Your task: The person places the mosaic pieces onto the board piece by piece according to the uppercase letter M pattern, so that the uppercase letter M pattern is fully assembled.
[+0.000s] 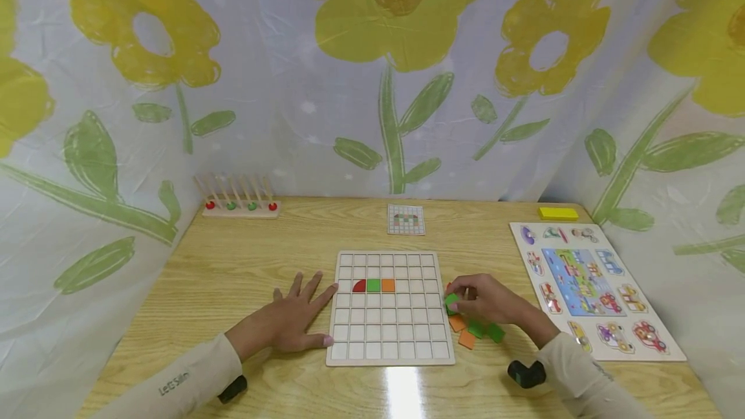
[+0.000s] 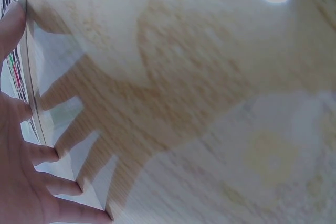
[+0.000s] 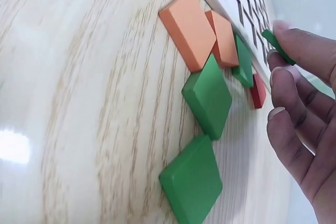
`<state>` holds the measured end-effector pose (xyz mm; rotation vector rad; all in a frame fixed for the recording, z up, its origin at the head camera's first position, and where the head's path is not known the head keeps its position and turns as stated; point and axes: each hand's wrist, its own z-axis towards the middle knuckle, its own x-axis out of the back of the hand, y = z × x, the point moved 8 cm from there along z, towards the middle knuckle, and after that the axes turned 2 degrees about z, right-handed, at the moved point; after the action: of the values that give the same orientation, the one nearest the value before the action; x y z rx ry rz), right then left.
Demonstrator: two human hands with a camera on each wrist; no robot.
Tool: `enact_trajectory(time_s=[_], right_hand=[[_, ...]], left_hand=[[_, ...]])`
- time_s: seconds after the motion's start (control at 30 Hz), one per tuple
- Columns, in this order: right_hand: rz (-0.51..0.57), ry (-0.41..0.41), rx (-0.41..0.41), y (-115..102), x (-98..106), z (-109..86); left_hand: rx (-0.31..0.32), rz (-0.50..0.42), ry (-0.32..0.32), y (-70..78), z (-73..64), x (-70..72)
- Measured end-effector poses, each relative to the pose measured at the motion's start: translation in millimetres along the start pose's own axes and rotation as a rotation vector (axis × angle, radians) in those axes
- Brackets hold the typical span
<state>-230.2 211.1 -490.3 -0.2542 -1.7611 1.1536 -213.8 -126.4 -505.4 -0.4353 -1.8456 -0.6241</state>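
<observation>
A white wooden grid board [image 1: 391, 333] lies in the middle of the table. In one of its rows sit a red quarter-round tile [image 1: 359, 286], a green square tile [image 1: 374, 285] and an orange square tile [image 1: 388, 285], side by side. My left hand [image 1: 293, 319] is spread flat on the table, its thumb and forefinger touching the board's left edge. By the right edge, my right hand [image 1: 487, 299] pinches a green tile [image 3: 279, 46] between thumb and fingers, above loose tiles. Those are orange [image 3: 190, 29], green [image 3: 209, 98] and red [image 3: 258, 91]; the hand partly hides them in the head view.
A small pattern card [image 1: 406, 220] lies behind the board. At the back left stands a pegged wooden rack [image 1: 241, 210] with red and green beads. To the right are a picture puzzle board [image 1: 593, 290] and a yellow block [image 1: 557, 213]. A flower-printed curtain surrounds the table.
</observation>
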Motion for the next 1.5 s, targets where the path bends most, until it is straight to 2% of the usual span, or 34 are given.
enact_trajectory(time_s=[0.87, 1.07, 1.23, 1.5], right_hand=[[0.013, 0.023, -0.013, -13, -10, 26.3], [0.057, 0.021, -0.059, -9, -12, 31.7], [0.048, 0.039, -0.081, -9, -12, 36.2], [0.035, 0.070, -0.070, -10, -11, 42.2]], left_hand=[[-0.007, 0.004, 0.007, -0.4, 0.6, -0.6], [-0.007, 0.013, 0.009, -1.3, 1.5, -1.5], [-0.015, 0.017, 0.015, -1.2, 1.4, -1.8], [-0.014, 0.012, 0.016, -1.0, 0.6, -1.7]])
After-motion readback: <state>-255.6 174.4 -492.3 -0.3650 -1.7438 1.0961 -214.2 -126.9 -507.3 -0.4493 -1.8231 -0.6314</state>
